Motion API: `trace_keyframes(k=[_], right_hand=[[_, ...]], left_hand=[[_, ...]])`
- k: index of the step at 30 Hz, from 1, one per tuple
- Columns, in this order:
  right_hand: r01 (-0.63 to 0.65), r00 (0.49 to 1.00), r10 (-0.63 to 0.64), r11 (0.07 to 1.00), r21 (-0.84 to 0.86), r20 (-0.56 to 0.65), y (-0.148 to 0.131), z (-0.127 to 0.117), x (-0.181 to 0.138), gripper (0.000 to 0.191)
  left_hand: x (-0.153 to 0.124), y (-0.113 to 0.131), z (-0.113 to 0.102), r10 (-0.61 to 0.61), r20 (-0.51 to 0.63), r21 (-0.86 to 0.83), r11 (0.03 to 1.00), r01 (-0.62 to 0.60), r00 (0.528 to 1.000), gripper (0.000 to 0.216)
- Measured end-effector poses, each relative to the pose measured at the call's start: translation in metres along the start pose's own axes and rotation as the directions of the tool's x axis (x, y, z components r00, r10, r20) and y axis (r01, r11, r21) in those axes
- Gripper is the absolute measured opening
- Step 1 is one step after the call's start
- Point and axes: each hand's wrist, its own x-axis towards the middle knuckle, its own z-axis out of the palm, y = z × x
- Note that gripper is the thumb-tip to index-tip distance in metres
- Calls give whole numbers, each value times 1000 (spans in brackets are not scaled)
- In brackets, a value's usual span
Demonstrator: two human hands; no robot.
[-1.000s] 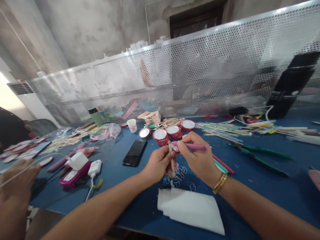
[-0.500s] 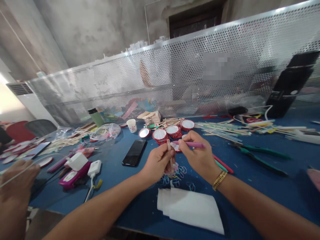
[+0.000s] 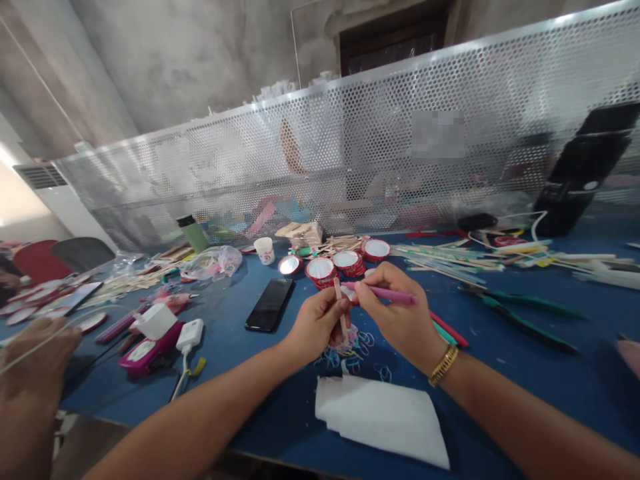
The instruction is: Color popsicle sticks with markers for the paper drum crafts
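Observation:
My left hand [image 3: 320,320] pinches a flat wooden craft stick [image 3: 339,293] that stands nearly upright between thumb and fingers. In my right hand [image 3: 393,307] is a purple marker pen [image 3: 395,294], held like a pencil, its tip end close to the upper part of the stick. Whether the tip touches the wood I cannot tell. Below both hands lie loose rubber bands [image 3: 353,357] in several colours. Nearer me rests a folded white sheet [image 3: 385,413]. Red and green pens [image 3: 450,330] lie partly behind my right wrist.
Red-rimmed round tins [image 3: 320,268], a paper cup [image 3: 264,251] and a black phone [image 3: 270,305] are beyond my hands. Green-handled pliers [image 3: 520,317] lie right. A purple power strip [image 3: 150,350] and another person's hand [image 3: 37,353] are left. A perforated metal screen [image 3: 225,167] borders the table.
My right hand and the marker have shifted very slightly to the right and down. The left hand keeps the stick in nearly the same place.

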Motion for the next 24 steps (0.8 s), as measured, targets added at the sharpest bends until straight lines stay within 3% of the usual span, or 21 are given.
trace_keyframes(k=[16, 24], right_hand=[[30, 1000, -29, 997, -76, 10, 6, -1, 1, 17], [53, 999, -53, 998, -36, 4, 0, 1, -2, 18]], left_hand=[[-1, -1, 0, 10, -9, 6, 1000, -10, 1000, 47], [2, -4, 0, 23, 9, -29, 999, -22, 1000, 47]])
